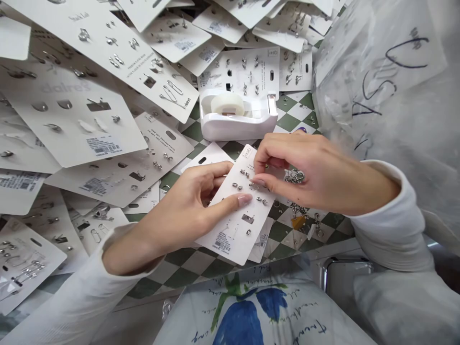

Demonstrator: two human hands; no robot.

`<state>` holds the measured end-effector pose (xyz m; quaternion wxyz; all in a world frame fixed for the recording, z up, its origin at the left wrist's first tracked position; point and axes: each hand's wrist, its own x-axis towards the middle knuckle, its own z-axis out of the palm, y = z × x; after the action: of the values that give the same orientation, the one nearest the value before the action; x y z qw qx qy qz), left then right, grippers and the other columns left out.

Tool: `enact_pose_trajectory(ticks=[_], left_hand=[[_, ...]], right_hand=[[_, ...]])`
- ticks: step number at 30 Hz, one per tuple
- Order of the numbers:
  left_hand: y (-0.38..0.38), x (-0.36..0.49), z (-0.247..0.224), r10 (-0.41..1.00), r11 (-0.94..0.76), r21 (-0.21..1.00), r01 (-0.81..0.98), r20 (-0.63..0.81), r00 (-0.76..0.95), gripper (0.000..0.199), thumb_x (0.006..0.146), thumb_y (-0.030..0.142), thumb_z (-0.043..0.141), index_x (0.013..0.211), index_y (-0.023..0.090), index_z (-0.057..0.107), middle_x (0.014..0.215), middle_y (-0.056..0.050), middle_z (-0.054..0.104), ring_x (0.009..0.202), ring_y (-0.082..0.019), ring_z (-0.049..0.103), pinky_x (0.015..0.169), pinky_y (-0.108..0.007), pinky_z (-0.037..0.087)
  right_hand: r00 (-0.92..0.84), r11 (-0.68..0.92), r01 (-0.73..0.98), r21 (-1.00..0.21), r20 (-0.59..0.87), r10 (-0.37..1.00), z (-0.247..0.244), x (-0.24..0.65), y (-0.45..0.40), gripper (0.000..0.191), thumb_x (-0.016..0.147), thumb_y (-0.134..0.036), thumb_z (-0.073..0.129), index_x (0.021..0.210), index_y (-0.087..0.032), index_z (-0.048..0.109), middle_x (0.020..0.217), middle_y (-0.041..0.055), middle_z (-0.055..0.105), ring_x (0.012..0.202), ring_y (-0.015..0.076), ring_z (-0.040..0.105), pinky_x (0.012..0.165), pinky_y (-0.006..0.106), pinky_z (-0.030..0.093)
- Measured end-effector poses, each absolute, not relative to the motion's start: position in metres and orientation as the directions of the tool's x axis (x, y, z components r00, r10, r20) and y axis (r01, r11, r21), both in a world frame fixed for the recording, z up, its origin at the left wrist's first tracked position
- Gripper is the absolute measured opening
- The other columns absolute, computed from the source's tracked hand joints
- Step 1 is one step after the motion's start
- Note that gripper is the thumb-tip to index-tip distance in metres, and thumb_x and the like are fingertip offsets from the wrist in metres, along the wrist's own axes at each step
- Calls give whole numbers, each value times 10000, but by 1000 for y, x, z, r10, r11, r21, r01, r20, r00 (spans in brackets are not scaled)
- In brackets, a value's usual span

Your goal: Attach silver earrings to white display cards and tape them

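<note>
My left hand grips a white earring card, its thumb lying across the front and its fingers behind. Small silver-coloured earrings sit in rows on this card, which is tilted above the checkered table. At the card's upper right, my right hand is closed in a pinch, thumb tip against the earring rows; whatever lies between its fingertips is hidden. A cluster of silver-coloured rings shows by the right palm. Another white card lies partly under the held one.
Behind the hands stands a white tape dispenser. Many filled earring cards overlap at the left and back. A large plastic bag with handwriting fills the right side. Loose jewellery lies on the checkered tabletop.
</note>
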<state>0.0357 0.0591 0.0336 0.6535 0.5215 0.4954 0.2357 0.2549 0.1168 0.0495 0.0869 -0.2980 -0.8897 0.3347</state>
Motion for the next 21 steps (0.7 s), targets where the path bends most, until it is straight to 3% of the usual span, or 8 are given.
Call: enact_pose_trajectory(ticks=[4, 8, 12, 16, 21], left_hand=[[59, 37, 33, 808, 382, 905, 190, -426, 408, 184, 799, 198, 828, 954, 196, 729, 860, -9, 731, 647, -116, 618, 493, -150, 465], [58, 38, 32, 771, 489, 864, 120, -492, 404, 191, 799, 215, 846, 967, 215, 755, 783, 11, 737, 593, -116, 637, 445, -137, 473], [59, 39, 34, 753, 534, 841, 85, -518, 405, 229, 817, 244, 844, 1033, 235, 769, 804, 17, 763, 556, -96, 640, 421, -117, 473], [58, 39, 36, 786, 467, 871, 155, -489, 380, 217, 773, 272, 877, 957, 203, 785, 736, 1, 735, 529, -104, 627, 393, -121, 443], [57, 39, 38, 794, 437, 884, 167, -466, 392, 240, 758, 255, 881, 974, 205, 788, 762, -8, 736, 602, -151, 684, 445, -153, 506]], right_hand=[[-777, 521, 473, -711, -58, 627, 50, 259, 119, 177, 920, -210, 718, 957, -174, 548, 834, -2, 551, 691, 147, 487, 609, 323, 383], [-755, 447, 482, -754, -99, 648, 51, 261, 119, 309, 922, -253, 716, 1117, -163, 494, 884, 7, 541, 728, 157, 510, 642, 327, 432], [-750, 173, 441, -881, -256, 609, 51, 259, 120, 413, 967, -297, 679, 1290, -202, 440, 770, -39, 567, 699, 162, 587, 602, 291, 475], [-764, -138, 388, -911, -402, 505, 49, 254, 121, 438, 946, -269, 704, 1301, -206, 455, 859, -20, 695, 764, 177, 695, 623, 283, 573], [-803, -281, 335, -899, -428, 414, 44, 252, 124, 434, 899, -190, 739, 1262, -195, 502, 1002, 14, 747, 903, 187, 730, 758, 294, 630]])
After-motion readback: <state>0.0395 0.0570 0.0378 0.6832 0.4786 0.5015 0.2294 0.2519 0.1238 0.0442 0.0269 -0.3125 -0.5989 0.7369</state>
